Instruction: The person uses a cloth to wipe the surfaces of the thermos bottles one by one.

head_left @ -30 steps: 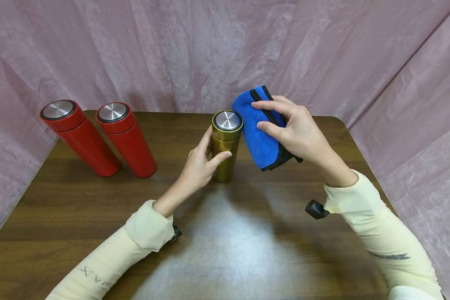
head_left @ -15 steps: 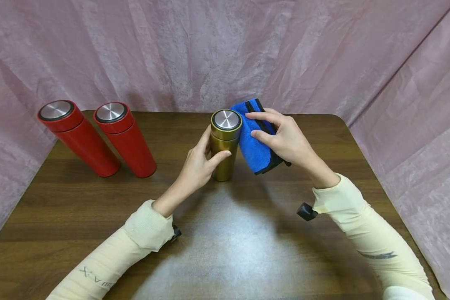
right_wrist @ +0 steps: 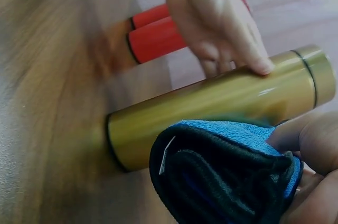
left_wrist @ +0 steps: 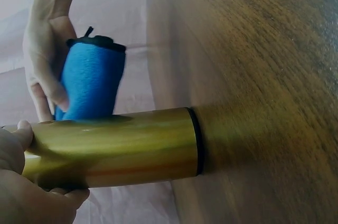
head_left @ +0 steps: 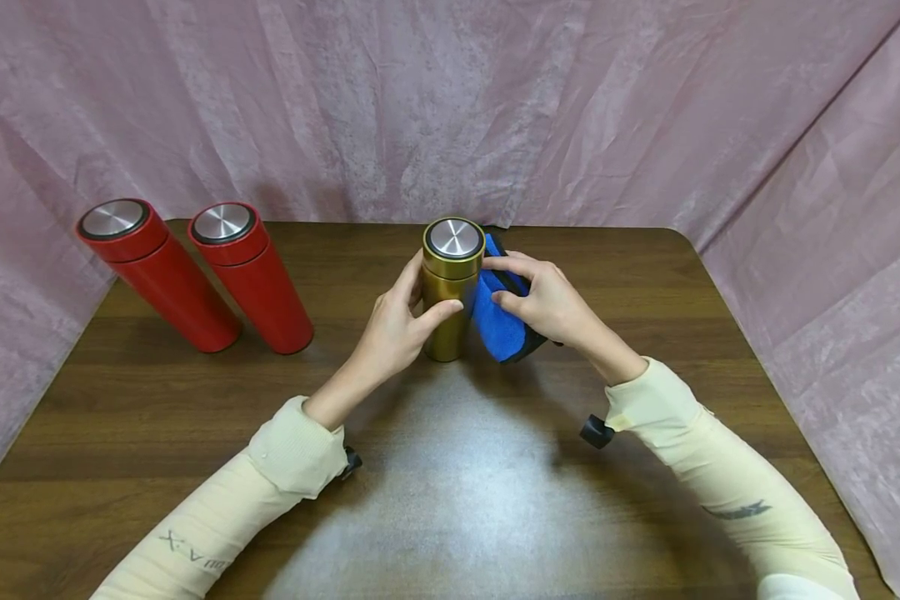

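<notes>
A gold thermos bottle (head_left: pixel 450 287) with a silver-topped lid stands upright on the wooden table. My left hand (head_left: pixel 393 329) grips its left side, the thumb lying across the front of the body. At the bottle's right side my right hand (head_left: pixel 546 304) pinches a folded blue cloth (head_left: pixel 498 321) with black edging. In the left wrist view the cloth (left_wrist: pixel 94 81) meets the side of the bottle (left_wrist: pixel 121 147). The right wrist view has the cloth's dark folded edge (right_wrist: pixel 211 166) close up, in front of the bottle (right_wrist: pixel 211 100).
Two red thermos bottles, one at the far left (head_left: pixel 165 275) and one beside it (head_left: pixel 255 279), stand upright on the table. The wooden tabletop (head_left: pixel 450 483) reaches back to a pink curtain (head_left: pixel 450 100).
My right hand has moved left and down with the blue cloth, along the gold bottle's right side. The left hand and the bottles have stayed in place.
</notes>
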